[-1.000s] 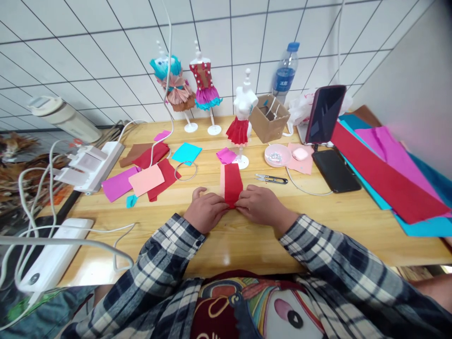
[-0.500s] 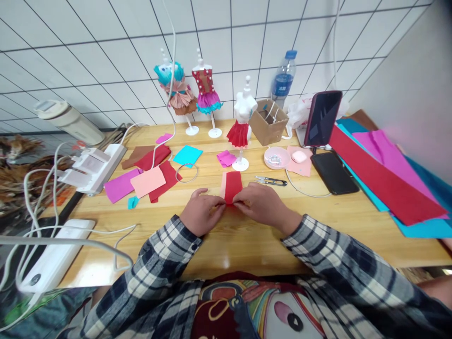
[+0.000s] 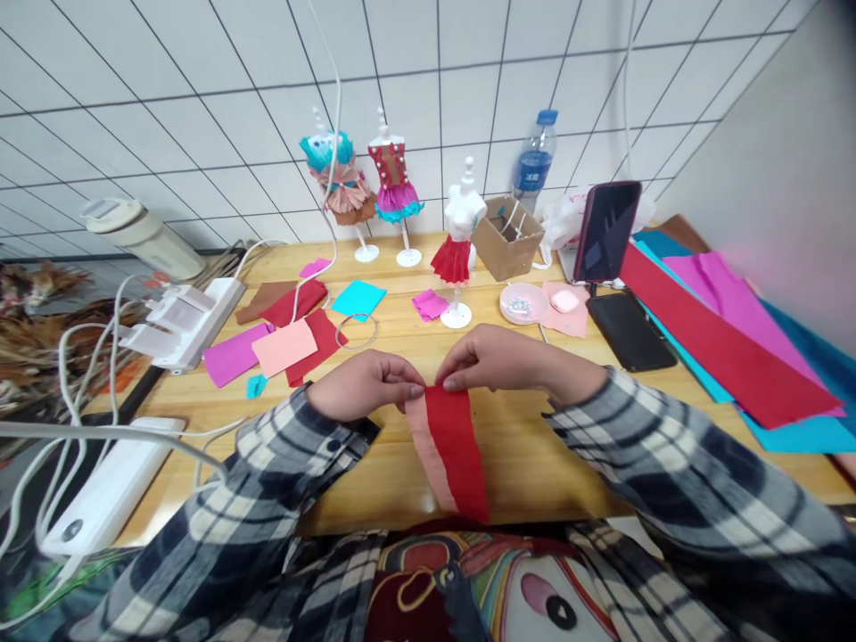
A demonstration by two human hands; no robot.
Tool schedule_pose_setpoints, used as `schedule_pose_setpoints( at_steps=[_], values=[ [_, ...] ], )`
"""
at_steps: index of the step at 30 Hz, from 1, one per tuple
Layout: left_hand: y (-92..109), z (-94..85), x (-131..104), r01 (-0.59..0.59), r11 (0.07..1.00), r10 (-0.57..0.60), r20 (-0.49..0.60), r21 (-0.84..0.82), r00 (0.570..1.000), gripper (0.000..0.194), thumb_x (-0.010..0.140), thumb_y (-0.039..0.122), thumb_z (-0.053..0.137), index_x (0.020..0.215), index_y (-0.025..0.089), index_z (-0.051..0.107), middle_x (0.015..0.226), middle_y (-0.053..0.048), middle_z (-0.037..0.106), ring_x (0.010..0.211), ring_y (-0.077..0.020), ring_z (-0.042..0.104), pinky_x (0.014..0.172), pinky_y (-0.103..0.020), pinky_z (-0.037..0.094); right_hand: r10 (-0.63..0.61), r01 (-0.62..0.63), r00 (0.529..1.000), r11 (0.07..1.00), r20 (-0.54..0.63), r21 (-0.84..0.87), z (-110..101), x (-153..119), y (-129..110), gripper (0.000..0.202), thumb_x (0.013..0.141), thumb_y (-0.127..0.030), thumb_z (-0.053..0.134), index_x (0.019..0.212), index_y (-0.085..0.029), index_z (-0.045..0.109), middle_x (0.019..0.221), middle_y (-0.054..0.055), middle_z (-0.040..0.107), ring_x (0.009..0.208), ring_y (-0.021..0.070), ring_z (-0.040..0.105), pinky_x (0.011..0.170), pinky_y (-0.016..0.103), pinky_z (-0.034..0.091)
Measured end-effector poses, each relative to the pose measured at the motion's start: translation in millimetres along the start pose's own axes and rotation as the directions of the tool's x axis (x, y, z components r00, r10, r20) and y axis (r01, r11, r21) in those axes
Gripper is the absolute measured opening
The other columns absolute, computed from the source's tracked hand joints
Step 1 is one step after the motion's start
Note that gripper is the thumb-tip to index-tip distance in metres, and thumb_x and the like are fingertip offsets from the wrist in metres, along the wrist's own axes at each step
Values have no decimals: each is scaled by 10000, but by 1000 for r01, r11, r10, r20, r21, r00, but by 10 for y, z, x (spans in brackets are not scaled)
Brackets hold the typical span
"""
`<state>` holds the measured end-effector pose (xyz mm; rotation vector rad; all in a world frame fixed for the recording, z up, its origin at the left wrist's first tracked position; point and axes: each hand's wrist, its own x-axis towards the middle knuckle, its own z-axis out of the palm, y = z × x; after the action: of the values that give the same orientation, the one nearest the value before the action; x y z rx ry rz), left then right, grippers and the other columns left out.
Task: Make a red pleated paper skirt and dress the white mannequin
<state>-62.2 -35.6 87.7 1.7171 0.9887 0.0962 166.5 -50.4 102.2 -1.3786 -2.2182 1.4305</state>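
A red and pink paper strip (image 3: 455, 455) hangs from my fingertips toward the table's front edge, pink along its left side. My left hand (image 3: 374, 385) pinches its top left corner. At the top edge of the red part, my right hand (image 3: 491, 358) pinches the strip between thumb and fingers. Behind my hands stands a small white dress form (image 3: 465, 212) wearing a pleated red skirt (image 3: 453, 259). A folded magenta piece (image 3: 430, 305) lies to the left of its base.
Two dressed forms (image 3: 340, 178) (image 3: 394, 183) stand at the back. Coloured paper pieces (image 3: 285, 348) and a wire ring lie left. A cardboard box (image 3: 508, 239), pink dish (image 3: 523, 305), phones (image 3: 632, 330) and long paper sheets (image 3: 728, 339) are right. Cables and a power strip (image 3: 201, 325) lie far left.
The strip was largely behind my hands and now hangs toward me from its top edge. My right hand has risen and covers where the thread snips lay. The view has tilted slightly.
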Motion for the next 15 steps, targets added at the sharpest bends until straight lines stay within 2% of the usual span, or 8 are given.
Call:
schedule_pose_setpoints(
  at_steps=[2,4,6,8,11,15],
  values=[
    [-248,23,231,-5,991,22,-133,131,991,248,771,410,621,817,187,718,703,-3,729,649,-147,660,635,-243,514,-14,11,1000,996,-26,-90,60,243,248,196,766,-203,694,939,-233,781,806,-23,764,730,118,661,665,196,463],
    [-455,64,408,-29,951,93,-196,307,976,258,783,412,604,820,187,725,753,-11,747,688,-154,672,650,-243,510,16,-40,994,972,-105,-231,140,422,447,172,766,-201,696,908,-240,785,832,-23,770,761,122,669,660,192,447],
    [-586,102,511,-25,931,123,-250,365,960,271,799,409,585,849,186,730,801,-24,752,722,-162,673,658,-251,497,14,-69,985,945,-170,-321,214,517,570,174,766,-194,682,893,-259,782,829,-31,768,754,127,669,638,200,432],
    [-638,122,554,-24,910,152,-279,415,948,259,809,394,576,866,198,736,808,-28,750,737,-169,668,693,-273,481,2,-82,976,929,-216,-362,261,545,625,184,778,-188,657,895,-266,776,846,-27,764,763,138,665,641,217,421],
    [-629,127,562,-38,867,205,-287,497,936,200,802,350,591,844,225,741,820,-26,752,800,-187,665,834,-337,436,-25,-85,965,910,-260,-405,288,523,646,172,808,-203,629,892,-265,766,898,-5,755,828,161,653,686,240,417],
    [-596,130,545,-35,818,245,-292,575,924,160,800,317,593,824,246,735,884,-28,760,899,-215,659,996,-441,301,-58,-82,956,889,-288,-451,314,470,681,163,835,-216,610,904,-247,755,924,29,733,898,190,627,749,271,410]
  ],
)
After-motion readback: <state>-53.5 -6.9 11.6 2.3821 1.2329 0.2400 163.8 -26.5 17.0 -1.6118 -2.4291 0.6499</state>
